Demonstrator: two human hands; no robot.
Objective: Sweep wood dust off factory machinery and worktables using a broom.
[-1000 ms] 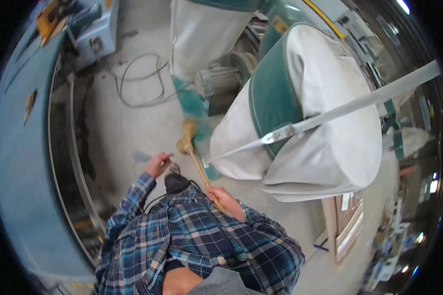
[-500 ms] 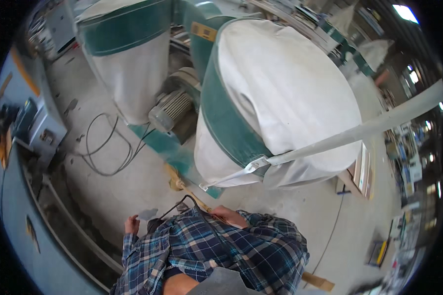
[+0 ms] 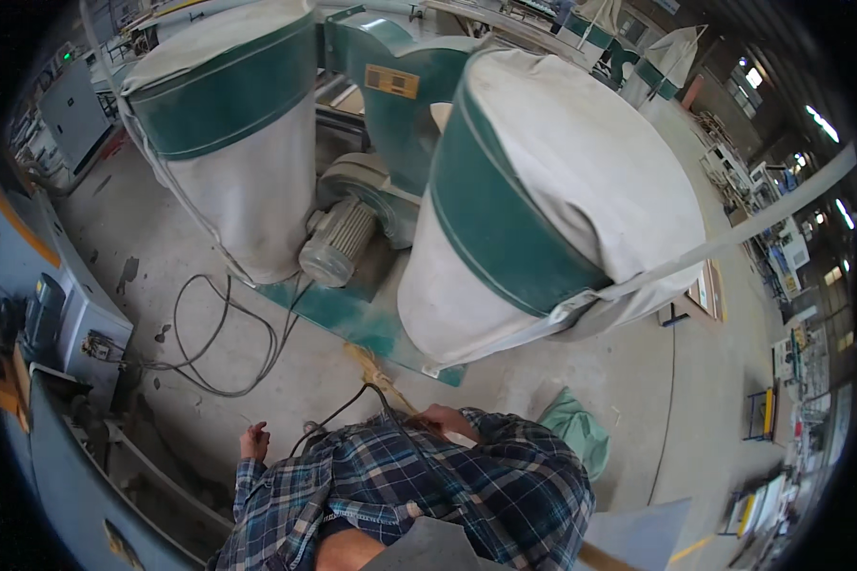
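Note:
My right hand point(image 3: 441, 420) is in front of my body, its fingers closed around a tan wooden stick point(image 3: 397, 395). The stick's wider, ragged end point(image 3: 363, 359) points away from me toward the green base plate; its exact kind is hard to make out. To the left, my left hand point(image 3: 254, 441) hangs free with its fingers loosely apart and nothing in it. A thin black cable point(image 3: 338, 407) arcs in front of my checked shirt, between the two hands. Ahead stands a green dust collector point(image 3: 390, 109) with two large white bags, a near right one point(image 3: 600, 152) and a left one point(image 3: 243, 181).
A grey motor point(image 3: 341, 243) sits on the green base plate point(image 3: 338, 319). Loose cable point(image 3: 200, 366) loops over the floor at left. A blue-grey machine point(image 3: 76, 476) runs along my left side. A pale green sack point(image 3: 578, 433) lies to the right. A slanting grey pole point(image 3: 733, 243) crosses the right side.
The view has shifted, so the dust collector's near bag sits further right and the pale green sack now shows. My right hand keeps hold of the stick; my left stays empty.

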